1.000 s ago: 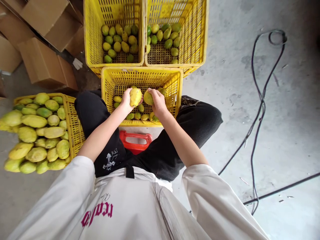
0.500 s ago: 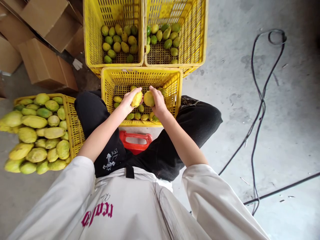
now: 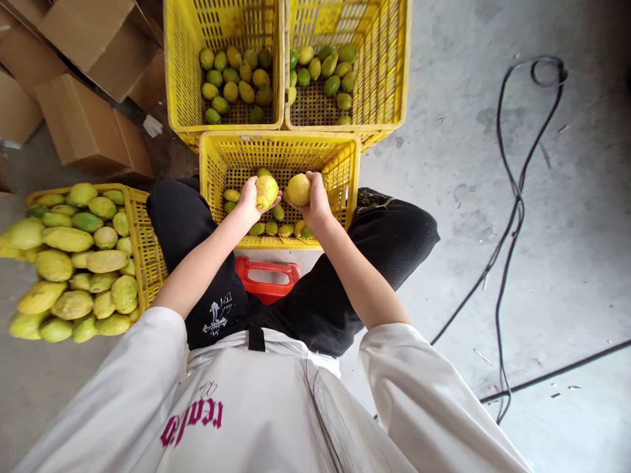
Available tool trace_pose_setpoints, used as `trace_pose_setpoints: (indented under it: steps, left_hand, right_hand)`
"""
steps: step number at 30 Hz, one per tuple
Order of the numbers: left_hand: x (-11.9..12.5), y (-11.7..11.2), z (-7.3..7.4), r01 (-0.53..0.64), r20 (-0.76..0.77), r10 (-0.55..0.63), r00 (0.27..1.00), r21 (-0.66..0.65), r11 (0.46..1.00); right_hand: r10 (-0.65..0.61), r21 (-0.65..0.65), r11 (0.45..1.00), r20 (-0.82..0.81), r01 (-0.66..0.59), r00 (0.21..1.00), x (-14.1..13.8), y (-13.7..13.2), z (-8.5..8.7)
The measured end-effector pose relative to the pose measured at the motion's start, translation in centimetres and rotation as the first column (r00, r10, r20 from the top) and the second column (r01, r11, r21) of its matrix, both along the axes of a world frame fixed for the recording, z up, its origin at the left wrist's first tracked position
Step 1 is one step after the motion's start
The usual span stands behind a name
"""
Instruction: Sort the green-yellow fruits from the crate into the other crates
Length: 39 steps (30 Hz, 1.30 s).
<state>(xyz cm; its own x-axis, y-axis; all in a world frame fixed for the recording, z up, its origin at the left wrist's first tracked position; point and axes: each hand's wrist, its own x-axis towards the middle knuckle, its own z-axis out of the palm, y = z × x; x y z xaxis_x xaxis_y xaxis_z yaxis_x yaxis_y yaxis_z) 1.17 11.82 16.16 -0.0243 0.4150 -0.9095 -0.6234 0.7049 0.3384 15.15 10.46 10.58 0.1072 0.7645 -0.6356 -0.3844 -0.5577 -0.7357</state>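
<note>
In the head view, the left hand [image 3: 250, 200] curls partly closed around a yellow fruit [image 3: 267, 191], whose long axis runs roughly toward the person, narrow end nearest. The right hand [image 3: 318, 200] wraps a rounder fruit [image 3: 298, 189]; its long axis I cannot tell. Both fruits sit between the hands, just apart, above the front crate [image 3: 236, 152], each nearer its own hand.

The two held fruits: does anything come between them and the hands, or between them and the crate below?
Nothing visible separates hands and fruits: the left hand grips the left fruit, the right hand the right fruit. Below, apart from the hands, only other fruits in the crate show.
</note>
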Motion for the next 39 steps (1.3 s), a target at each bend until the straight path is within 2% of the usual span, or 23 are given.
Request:
trace_pose_setpoints:
  steps: [3, 6, 11, 18, 21, 27, 33, 39]
  left_hand:
    - [-0.2, 0.0, -0.7, -0.005, 0.021, 0.005, 1.000, 0.005, 1.000]
    - [-0.2, -0.1, -1.1, 0.023, 0.025, -0.025, 0.999, 0.064, 0.998]
    - [0.1, -0.5, -0.9, 0.078, -0.010, -0.077, 0.997, 0.145, 0.986]
    - [0.0, -0.3, -0.2, 0.073, -0.103, -0.058, 0.993, 0.149, 0.986]
    - [-0.1, -0.2, -0.3, 0.058, -0.054, -0.050, 0.997, 0.149, 0.987]
    - [0.0, -0.4, -0.9, 0.040, -0.041, -0.038, 0.998, 0.047, 0.998]
    - [0.3, -0.7, -0.6, 0.110, -0.077, -0.099, 0.992, 0.158, 0.981]
    - [0.5, -0.8, 0.1, 0.145, -0.013, -0.146, 0.989, 0.194, 0.970]
  right_hand:
    - [0.013, -0.060, 0.998, -0.003, -0.013, 1.000, 0.2, 0.2, -0.4]
    - [0.000, -0.097, 0.995, -0.018, -0.002, 1.000, 0.1, 0.1, -0.3]
    - [0.007, -0.021, 1.000, -0.025, -0.008, 1.000, -0.3, -0.3, 0.5]
    - [0.023, 0.025, 0.999, 0.009, -0.023, 1.000, -0.6, -0.7, 1.9]
    - [0.012, -0.001, 1.000, -0.015, -0.012, 1.000, -0.6, -0.5, 1.5]
    - [-0.020, -0.118, 0.993, -0.026, 0.017, 0.999, -0.6, 0.0, 0.2]
    - [0.017, -0.079, 0.997, -0.070, -0.023, 0.997, -0.7, -0.2, 1.2]
    - [0.014, 0.004, 1.000, -0.026, -0.014, 1.000, -0.7, -0.4, 2.2]
